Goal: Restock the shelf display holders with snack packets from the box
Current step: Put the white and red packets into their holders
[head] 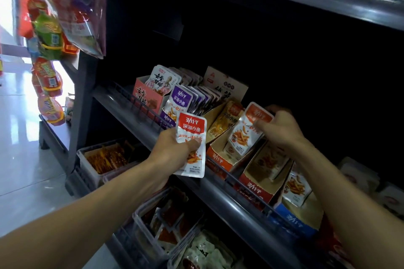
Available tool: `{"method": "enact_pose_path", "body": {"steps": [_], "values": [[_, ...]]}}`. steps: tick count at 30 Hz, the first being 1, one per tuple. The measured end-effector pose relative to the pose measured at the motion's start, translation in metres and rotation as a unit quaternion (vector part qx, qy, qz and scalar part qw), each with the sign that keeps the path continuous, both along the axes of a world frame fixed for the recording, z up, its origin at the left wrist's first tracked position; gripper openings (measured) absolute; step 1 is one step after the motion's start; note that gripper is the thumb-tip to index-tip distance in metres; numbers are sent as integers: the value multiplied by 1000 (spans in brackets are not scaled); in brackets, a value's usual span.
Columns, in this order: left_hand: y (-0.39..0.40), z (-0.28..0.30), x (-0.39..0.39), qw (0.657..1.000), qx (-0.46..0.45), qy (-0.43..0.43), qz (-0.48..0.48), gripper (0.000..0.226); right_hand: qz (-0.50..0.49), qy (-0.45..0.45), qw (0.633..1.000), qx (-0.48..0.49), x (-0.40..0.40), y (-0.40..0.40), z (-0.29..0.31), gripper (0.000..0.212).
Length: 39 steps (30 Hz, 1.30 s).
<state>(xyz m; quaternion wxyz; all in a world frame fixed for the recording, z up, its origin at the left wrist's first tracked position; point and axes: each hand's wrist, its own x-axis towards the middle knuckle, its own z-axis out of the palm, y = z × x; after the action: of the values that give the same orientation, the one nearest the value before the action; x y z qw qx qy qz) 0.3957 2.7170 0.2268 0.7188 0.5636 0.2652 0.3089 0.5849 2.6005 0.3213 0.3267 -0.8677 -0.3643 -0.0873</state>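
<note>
- Head view: right hand (282,129) is gripping the top of a red packet (247,131), fingers curled round its upper edge, thumb on the face. Packet is standing tilted in the orange holder (220,155), lower end already down between the walls.
- Left hand (175,148) is pinching a second red packet, the spare (192,144), thumb across its lower half; the spare is upright, held clear in front of the shelf rail (140,129), touching no holder.
- Key relation: the orange holder is lying just right of the spare and a little further in; its slot is running back and up, away from the person. The spare's long axis is standing near vertical, so it is likely needing a lean back to match.
- Right hand is nearer the slot and sitting over it; left hand is probably waiting for that hand to clear.
- Neighbouring holders: purple row (196,100) to the left looking full; red holder (262,181) and blue holder (295,220) to the right each showing few packets.
- Supply box: cannot tell which it is.
</note>
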Motion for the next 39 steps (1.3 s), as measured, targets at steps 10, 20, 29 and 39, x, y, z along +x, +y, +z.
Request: {"method": "enact_pose_path", "body": {"steps": [10,20,29,39], "values": [[3,-3,-4,1000,12,2,-7,17,-40,-38,995,-88,6,8,-25,49],[2,-1,-4,996,33,11,-83,18,-56,-76,991,-91,10,7,-27,46],[-8,6,3,986,64,-2,-155,22,108,-68,991,33,-27,-7,-10,22],[-30,24,23,961,103,-23,-256,37,152,191,970,7,-57,-65,6,9]]}}
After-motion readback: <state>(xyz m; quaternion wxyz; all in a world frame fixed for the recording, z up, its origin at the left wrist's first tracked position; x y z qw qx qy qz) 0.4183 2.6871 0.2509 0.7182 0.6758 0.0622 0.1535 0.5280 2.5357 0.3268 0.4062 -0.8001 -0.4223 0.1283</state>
